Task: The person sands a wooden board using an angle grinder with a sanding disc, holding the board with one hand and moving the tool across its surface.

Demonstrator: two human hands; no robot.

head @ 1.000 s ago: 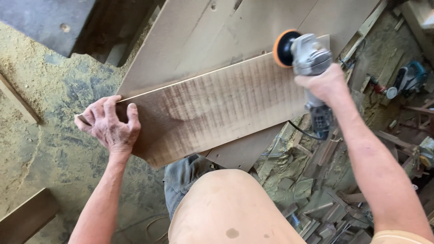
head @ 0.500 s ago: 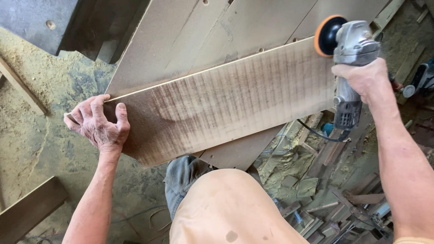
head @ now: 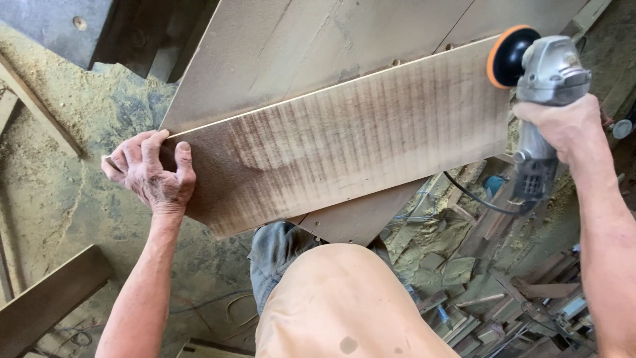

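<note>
The left hand clamps its grip on the left end of the wooden board, which lies across the counter. The right hand holds its grip tight around a grey angle grinder, its orange-rimmed disc at the board's far right corner.

pale workbench, dark streaked plank lying flat on it, overhanging edge
</note>
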